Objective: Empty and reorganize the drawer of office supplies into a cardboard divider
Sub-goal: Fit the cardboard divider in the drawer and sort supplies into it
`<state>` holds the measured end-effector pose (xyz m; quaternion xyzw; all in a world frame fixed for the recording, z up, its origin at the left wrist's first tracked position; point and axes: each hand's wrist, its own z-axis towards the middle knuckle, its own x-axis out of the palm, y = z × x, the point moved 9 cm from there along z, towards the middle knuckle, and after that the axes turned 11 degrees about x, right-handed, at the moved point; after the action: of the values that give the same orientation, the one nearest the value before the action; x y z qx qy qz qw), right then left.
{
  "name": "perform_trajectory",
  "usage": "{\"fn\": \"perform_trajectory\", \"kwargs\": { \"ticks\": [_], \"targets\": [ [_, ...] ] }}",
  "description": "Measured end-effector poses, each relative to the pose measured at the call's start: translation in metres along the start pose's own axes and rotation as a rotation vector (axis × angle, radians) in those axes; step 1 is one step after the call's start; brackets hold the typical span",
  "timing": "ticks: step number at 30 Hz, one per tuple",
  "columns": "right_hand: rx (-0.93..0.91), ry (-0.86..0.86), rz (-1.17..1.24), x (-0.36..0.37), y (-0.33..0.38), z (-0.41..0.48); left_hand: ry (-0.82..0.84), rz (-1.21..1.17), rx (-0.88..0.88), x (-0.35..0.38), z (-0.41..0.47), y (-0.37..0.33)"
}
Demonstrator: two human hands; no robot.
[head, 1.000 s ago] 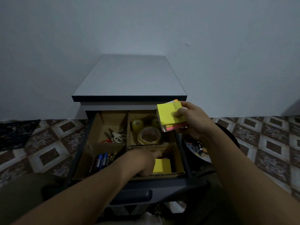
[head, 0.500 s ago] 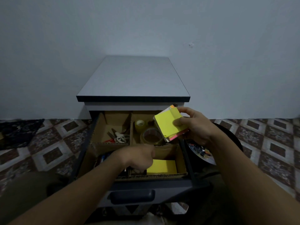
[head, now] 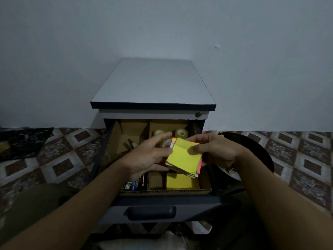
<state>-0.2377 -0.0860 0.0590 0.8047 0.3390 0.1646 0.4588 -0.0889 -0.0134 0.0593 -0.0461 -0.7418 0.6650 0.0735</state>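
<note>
The job looks mostly done. The divider (head: pixel 162 191) sits in the open drawer (head: pixel 198 204) and its compartments are filling: scissors (head: pixel 128 144) back left, tape rolls (head: pixel 182 133) back right, pens (head: pixel 137 183) front left, a yellow pad (head: pixel 180 182) front right. Still to place are the notes (head: pixel 183 159) now in hand, and a few small things (too dim to name) on the dark round tray (head: pixel 252 147) on the floor to the right.

Both hands meet on the notes, which are tilted in the air just above the front-right compartment, over the pad. The right hand (head: pixel 218 150) clamps them with its thumb on the yellow top sheet and its fingers underneath. The left hand (head: pixel 147 157) brackets the left edge, fingers along the far side and thumb at the near one, as if squaring the stack before it goes down.
</note>
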Motion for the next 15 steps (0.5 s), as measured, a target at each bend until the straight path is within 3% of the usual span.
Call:
{"fn": "perform_trajectory", "kwargs": {
  "ticks": [6,11,15],
  "targets": [
    [0.021,-0.017,-0.016,0.012,-0.011,0.0,-0.021,0.103,-0.014,0.017,0.002,0.012],
    [-0.025,-0.172,-0.208,0.004,-0.006,-0.001,-0.17,0.118,-0.055,0.002,-0.003,0.019],
    [-0.048,-0.169,-0.315,0.006,-0.001,-0.006,-0.21,0.13,-0.074,0.0,-0.008,0.022]
  ]
}}
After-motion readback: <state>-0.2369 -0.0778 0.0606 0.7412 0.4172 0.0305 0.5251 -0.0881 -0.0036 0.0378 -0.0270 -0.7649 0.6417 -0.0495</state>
